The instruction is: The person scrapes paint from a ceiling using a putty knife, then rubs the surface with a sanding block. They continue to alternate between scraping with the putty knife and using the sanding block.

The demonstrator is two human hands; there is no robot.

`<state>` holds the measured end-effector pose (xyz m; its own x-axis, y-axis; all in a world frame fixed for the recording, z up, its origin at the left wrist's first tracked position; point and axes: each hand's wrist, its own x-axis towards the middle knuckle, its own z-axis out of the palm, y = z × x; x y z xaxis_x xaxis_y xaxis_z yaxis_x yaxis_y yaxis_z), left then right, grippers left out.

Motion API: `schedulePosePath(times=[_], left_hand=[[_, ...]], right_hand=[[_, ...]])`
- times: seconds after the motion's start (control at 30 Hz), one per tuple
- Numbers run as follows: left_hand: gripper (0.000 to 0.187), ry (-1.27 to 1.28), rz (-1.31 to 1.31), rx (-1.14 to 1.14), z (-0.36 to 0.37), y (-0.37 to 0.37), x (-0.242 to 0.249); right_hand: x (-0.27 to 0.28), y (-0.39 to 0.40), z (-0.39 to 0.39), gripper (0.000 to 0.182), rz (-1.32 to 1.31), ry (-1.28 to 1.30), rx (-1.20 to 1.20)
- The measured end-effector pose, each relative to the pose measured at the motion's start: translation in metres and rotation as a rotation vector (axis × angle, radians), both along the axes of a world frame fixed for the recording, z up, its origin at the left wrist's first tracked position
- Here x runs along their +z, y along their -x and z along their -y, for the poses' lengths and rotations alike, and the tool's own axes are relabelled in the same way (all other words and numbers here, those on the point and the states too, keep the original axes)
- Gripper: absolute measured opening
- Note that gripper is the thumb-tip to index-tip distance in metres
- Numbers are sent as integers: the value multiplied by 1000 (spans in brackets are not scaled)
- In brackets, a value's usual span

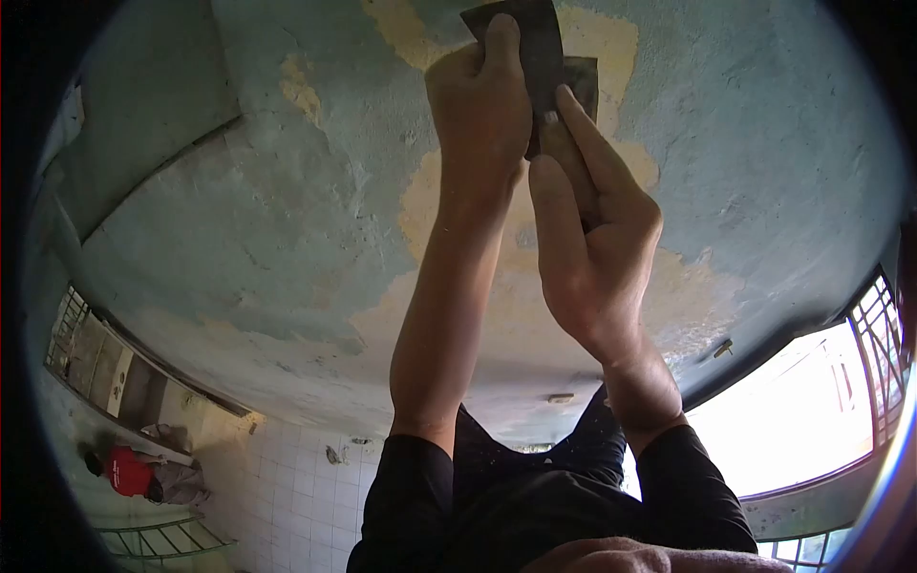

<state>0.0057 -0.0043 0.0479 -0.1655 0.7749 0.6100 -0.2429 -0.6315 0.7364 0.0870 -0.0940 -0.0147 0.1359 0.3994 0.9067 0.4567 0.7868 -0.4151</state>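
Observation:
In front of the wall, my left hand [482,105] is closed on a dark flat plate [543,48], its thumb lying along the face. My right hand [602,229] grips a putty knife [568,158] by the handle, with fingers stretched along it toward the blade. The knife's dark blade is partly hidden behind the plate, and the two tools overlap in this view. Behind both hands, the blue-green painted wall [287,220] has bare cream patches [430,205] with ragged edges.
A bright window opening [793,411] with bars is at the right. At the lower left are a person in a red shirt [127,471], a green metal frame with rungs [158,541] and white tiles [296,497]. A long crack [158,177] crosses the wall's upper left.

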Motion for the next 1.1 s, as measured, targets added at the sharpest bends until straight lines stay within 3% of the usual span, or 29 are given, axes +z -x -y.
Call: schedulePosePath(times=[0.13, 0.17, 0.33, 0.4, 0.47, 0.63, 0.67, 0.73, 0.83, 0.9, 1.1], left_hand=[[44, -72, 105, -7, -1, -11, 4], [51, -83, 149, 2, 3, -12, 3], [52, -90, 103, 51, -3, -13, 0], [53, -80, 125, 29, -1, -12, -4], [43, -26, 9, 45, -1, -10, -8], [44, -71, 69, 51, -2, -13, -3], [52, -112, 112, 43, -3, -15, -5], [44, -101, 81, 71, -6, -11, 3], [45, -6, 45, 90, 7, -14, 4], [46, 41, 51, 93, 12, -15, 4], [45, 71, -25, 148, 12, -12, 6]], right_hand=[[5, -3, -1, 46, 0, 48, -5], [1, -8, 0, 47, 2, 44, 15], [-1, -7, 1, 48, 1, 130, 39], [-7, -10, -9, 48, 9, -29, 41], [-4, -13, -10, 48, 27, -6, 35], [0, -17, -8, 48, 44, 26, 46], [-3, -17, -9, 48, 59, 6, 36], [4, -16, -10, 48, 78, -33, 26], [4, -18, -5, 48, 64, 134, 23], [-2, -19, -17, 48, 93, -120, -6], [3, -21, -16, 48, 108, -102, -8]])
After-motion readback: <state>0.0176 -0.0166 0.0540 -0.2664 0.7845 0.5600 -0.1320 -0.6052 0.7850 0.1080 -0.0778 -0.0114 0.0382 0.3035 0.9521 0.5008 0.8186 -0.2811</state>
